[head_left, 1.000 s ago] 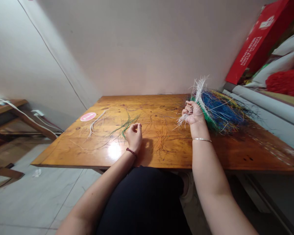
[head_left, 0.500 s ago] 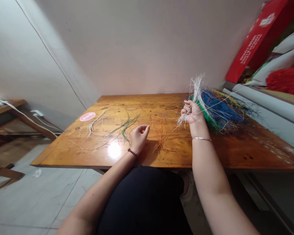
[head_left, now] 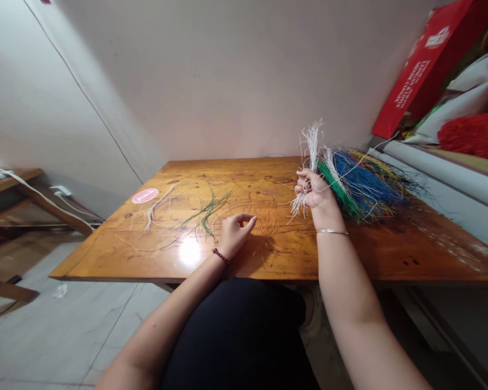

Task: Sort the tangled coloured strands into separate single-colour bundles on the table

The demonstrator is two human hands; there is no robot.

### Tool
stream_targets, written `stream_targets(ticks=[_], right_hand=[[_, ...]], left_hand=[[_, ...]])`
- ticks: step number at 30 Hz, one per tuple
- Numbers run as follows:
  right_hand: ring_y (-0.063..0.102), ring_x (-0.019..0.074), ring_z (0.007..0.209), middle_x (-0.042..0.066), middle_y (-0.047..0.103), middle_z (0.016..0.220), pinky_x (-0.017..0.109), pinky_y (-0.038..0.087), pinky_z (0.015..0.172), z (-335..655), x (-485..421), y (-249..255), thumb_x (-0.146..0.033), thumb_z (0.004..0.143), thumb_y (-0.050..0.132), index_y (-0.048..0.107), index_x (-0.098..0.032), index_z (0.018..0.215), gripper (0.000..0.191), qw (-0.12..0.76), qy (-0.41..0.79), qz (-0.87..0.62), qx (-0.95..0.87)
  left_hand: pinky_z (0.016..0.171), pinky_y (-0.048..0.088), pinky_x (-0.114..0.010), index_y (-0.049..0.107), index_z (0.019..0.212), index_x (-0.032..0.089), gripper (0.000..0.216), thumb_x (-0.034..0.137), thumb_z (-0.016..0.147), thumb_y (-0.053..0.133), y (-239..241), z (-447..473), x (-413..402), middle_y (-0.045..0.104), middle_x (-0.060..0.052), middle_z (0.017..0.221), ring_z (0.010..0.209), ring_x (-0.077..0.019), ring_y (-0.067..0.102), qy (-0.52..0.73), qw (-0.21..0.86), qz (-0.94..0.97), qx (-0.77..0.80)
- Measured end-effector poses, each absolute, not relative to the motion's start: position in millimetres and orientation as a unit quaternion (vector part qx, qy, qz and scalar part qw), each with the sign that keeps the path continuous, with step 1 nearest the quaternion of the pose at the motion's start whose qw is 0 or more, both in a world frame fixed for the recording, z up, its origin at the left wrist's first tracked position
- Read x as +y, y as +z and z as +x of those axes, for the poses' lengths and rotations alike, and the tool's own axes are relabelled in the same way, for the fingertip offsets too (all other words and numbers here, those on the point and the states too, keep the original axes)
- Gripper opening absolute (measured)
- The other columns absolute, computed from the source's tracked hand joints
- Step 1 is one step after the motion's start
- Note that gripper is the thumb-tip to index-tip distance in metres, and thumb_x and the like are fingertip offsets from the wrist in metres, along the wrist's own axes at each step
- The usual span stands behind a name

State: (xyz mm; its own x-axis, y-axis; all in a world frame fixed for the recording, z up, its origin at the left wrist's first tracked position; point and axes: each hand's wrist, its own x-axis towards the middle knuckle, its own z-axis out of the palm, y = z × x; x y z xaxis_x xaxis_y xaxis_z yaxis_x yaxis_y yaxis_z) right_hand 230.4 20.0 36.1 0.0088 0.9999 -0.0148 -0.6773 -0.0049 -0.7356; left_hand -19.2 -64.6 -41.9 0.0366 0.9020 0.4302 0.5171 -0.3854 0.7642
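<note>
My right hand point(head_left: 315, 190) is closed around a bundle of white strands point(head_left: 312, 142), whose frayed ends stick out above and below the fist. Right behind it lies a heap of blue strands point(head_left: 360, 179), with green strands point(head_left: 336, 184) and more white ones along its near left side. Lower and to the left, my left hand point(head_left: 236, 234) hovers over the table with thumb and forefinger in a pinch; anything between the tips is too small to make out. Thin orange strands point(head_left: 267, 221) lie just right of it, and loose green strands point(head_left: 211, 206) just left.
A few pale strands point(head_left: 152, 211) rest on the wooden table point(head_left: 117, 260) beside a round pink sticker point(head_left: 145, 195). On the right, a shelf holds a red box point(head_left: 421, 67) and a red bundle point(head_left: 472, 135). A wall rises behind the table.
My right hand has moved slightly left with the white bundle, which now stands apart from the white strands on the heap. My left hand has shifted slightly right.
</note>
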Motion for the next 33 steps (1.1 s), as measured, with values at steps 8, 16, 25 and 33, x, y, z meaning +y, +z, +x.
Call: stream_targets(ticks=[8,16,25,33], right_hand=[[0.018,0.0005,0.036,-0.014,0.025,0.05,0.015,0.016,0.033,221.1,14.0,38.5,-0.004,0.062,0.075,0.024,-0.022,0.07,0.054,0.603,0.653,-0.311,-0.337],[0.02,0.0003,0.038,-0.013,0.027,0.052,0.013,0.022,0.033,215.3,8.8,39.5,-0.007,0.06,0.081,0.03,-0.021,0.071,0.053,0.585,0.672,-0.294,-0.346],[0.01,0.0016,0.041,-0.012,0.023,0.05,0.014,0.022,0.031,215.0,5.0,44.5,-0.01,0.059,0.086,0.027,-0.021,0.067,0.06,0.591,0.716,-0.216,-0.304],[0.011,-0.0002,0.038,-0.013,0.023,0.049,0.014,0.019,0.031,208.4,9.4,42.3,-0.005,0.063,0.08,0.02,-0.021,0.067,0.062,0.583,0.719,-0.22,-0.309]], left_hand=[[0.074,0.051,-0.029,0.08,0.091,0.022,0.015,0.033,0.088,0.071,-42.3,-15.0,-70.6,0.078,-0.005,0.09,0.072,-0.0169,0.065,0.381,0.257,0.766,0.449],[0.068,0.05,-0.025,0.077,0.113,0.021,0.028,0.026,0.093,0.058,-42.3,-14.9,-71.6,0.076,-0.007,0.106,0.076,-0.015,0.064,0.355,0.294,0.785,0.413],[0.06,0.047,-0.024,0.072,0.118,0.021,0.03,0.034,0.095,0.058,-37.2,-16.2,-72.9,0.073,-0.006,0.098,0.067,-0.0134,0.058,0.379,0.294,0.763,0.433],[0.071,0.049,-0.027,0.071,0.107,0.02,0.022,0.035,0.097,0.058,-35.0,-14.7,-72.1,0.068,-0.007,0.098,0.073,-0.0147,0.057,0.47,0.143,0.76,0.425]])
